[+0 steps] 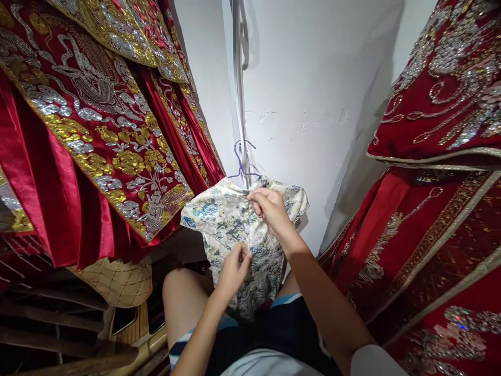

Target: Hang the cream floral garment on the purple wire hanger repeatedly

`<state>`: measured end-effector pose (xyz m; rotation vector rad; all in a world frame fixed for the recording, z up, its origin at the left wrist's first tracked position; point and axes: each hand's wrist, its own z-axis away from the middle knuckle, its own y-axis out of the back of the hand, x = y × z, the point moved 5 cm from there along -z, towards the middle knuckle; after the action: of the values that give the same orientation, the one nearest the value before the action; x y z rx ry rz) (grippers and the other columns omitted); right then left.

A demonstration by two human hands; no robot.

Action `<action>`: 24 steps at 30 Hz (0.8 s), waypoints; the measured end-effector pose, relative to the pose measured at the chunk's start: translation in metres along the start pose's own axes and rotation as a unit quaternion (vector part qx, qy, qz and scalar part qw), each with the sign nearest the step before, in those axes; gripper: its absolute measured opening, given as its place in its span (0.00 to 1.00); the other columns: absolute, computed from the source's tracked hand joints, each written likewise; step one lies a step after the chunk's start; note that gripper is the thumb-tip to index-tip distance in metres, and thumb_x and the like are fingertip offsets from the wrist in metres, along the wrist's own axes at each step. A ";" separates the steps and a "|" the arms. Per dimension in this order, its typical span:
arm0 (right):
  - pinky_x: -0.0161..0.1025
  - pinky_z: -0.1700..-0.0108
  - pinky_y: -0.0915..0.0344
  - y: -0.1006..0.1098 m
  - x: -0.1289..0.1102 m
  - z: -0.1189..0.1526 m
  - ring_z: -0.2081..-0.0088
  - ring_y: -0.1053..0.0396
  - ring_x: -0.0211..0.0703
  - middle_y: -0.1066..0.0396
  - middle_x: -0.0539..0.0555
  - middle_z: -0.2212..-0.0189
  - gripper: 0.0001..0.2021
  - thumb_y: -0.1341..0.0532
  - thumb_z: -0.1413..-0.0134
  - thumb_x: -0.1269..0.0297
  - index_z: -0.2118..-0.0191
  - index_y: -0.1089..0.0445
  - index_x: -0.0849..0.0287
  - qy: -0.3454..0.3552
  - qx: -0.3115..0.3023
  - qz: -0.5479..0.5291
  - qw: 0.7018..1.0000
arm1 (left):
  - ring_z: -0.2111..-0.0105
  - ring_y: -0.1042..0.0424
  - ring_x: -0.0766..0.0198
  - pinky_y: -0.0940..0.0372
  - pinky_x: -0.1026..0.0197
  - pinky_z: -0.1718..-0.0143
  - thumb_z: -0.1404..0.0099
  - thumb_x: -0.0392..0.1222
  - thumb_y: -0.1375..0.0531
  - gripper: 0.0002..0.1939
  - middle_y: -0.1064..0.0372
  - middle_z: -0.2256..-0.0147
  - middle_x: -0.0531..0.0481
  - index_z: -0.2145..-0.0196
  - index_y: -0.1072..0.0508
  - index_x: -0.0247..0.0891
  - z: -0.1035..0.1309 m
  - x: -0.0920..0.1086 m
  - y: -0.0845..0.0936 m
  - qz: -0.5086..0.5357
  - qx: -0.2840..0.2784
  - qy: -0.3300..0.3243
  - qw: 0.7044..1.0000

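Note:
A short-sleeved white blouse or dress [211, 214] with blue floral print hangs in front of me, its lower end between my knees. A purple wire hanger [240, 167] sticks out of its neckline. My right hand [270, 206] pinches the garment just below the collar, at the top of the centre seam. Lower on the same seam, my left hand [236, 266] is closed with thumb and fingertips together against the cloth. Whatever small part lies in the left fingertips is too small to make out.
Red garments with gold and silver embroidery [129, 162] hang at left. Beaded red garments [438, 120] hang at right. Behind the hanger are a white wall [305, 68] and a vertical metal strip [237, 68]. A phone-like dark object [124, 318] rests on wooden slats at lower left.

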<state>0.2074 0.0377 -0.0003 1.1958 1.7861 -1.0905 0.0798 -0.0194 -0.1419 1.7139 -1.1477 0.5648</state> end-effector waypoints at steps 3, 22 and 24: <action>0.31 0.81 0.54 0.004 0.004 0.006 0.85 0.48 0.30 0.41 0.42 0.88 0.05 0.40 0.52 0.65 0.74 0.30 0.60 0.012 -0.001 0.011 1.000 | 0.63 0.28 0.60 0.37 0.60 0.58 0.29 0.43 0.45 0.10 0.29 0.65 0.49 0.52 0.32 0.40 -0.034 0.056 0.044 0.013 0.101 -0.113 0.988; 0.32 0.79 0.54 -0.001 0.092 0.059 0.84 0.47 0.32 0.42 0.44 0.87 0.06 0.41 0.59 0.63 0.80 0.37 0.57 -0.074 -0.018 0.038 0.996 | 0.76 0.39 0.73 0.35 0.65 0.62 0.30 0.28 0.47 0.10 0.41 0.77 0.59 0.69 0.33 0.33 -0.087 0.012 0.201 0.273 0.473 0.066 0.835; 0.32 0.80 0.53 -0.002 0.100 0.070 0.84 0.48 0.32 0.42 0.44 0.87 0.05 0.41 0.59 0.64 0.80 0.35 0.57 -0.091 -0.019 0.005 0.996 | 0.80 0.43 0.74 0.36 0.69 0.69 0.29 0.28 0.49 0.13 0.45 0.79 0.60 0.73 0.38 0.36 -0.076 -0.019 0.189 0.364 0.458 0.108 0.803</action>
<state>0.1816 0.0073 -0.1158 1.0461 1.6514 -1.1171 -0.0862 0.0393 -0.0375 1.8128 -1.4663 2.0130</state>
